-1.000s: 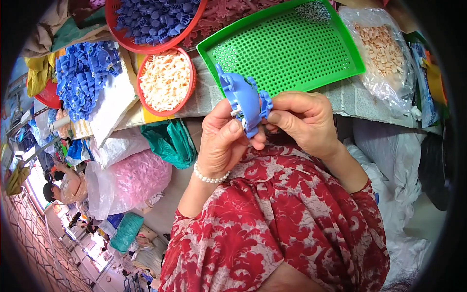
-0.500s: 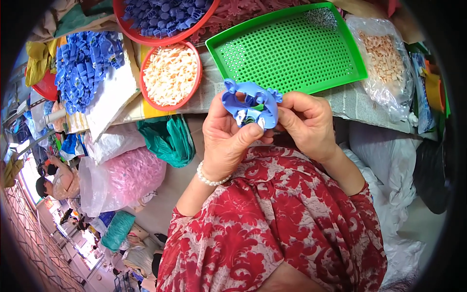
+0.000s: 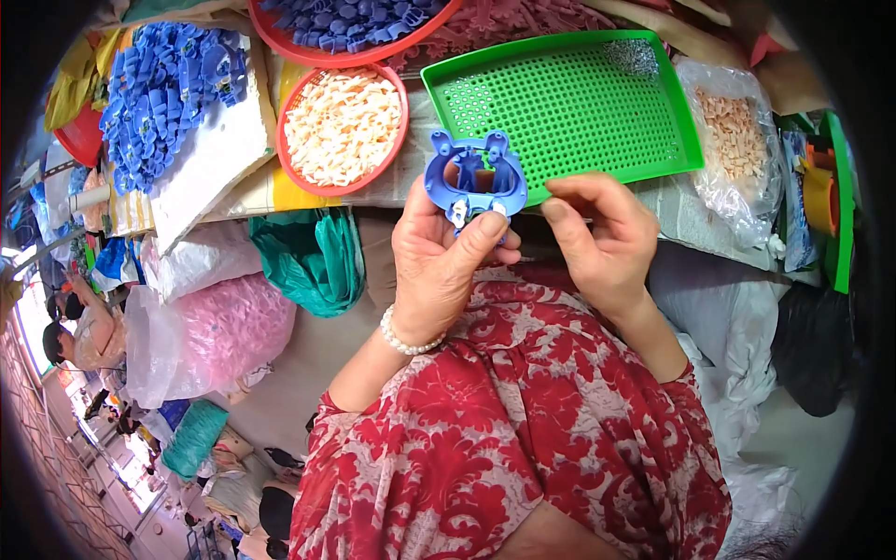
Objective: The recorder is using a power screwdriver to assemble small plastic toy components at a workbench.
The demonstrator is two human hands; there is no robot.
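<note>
My left hand (image 3: 439, 266) grips a hollow blue plastic shell (image 3: 474, 198), with the thumb pressed near its lower edge. The shell has two rounded knobs at the top and small white pieces (image 3: 498, 211) set in its lower part. A pearl-like bracelet circles the left wrist. To the right of the shell, my right hand (image 3: 602, 238) is apart from it. Its thumb and index fingertip are near each other with a small gap, and I see nothing between them. The other right fingers are curled behind.
On the table stand a green perforated tray (image 3: 560, 168) with small metal pieces in its far corner, a red basket (image 3: 403, 140) of pale pieces, and a bag of pale pieces (image 3: 733, 140). Blue parts (image 3: 163, 103) are heaped left. A teal bag (image 3: 313, 266) hangs at the table's edge.
My right hand has come away from the blue shell and moved a little right. The shell has turned in my left hand, its two knobs now pointing up. The view has shifted slightly.
</note>
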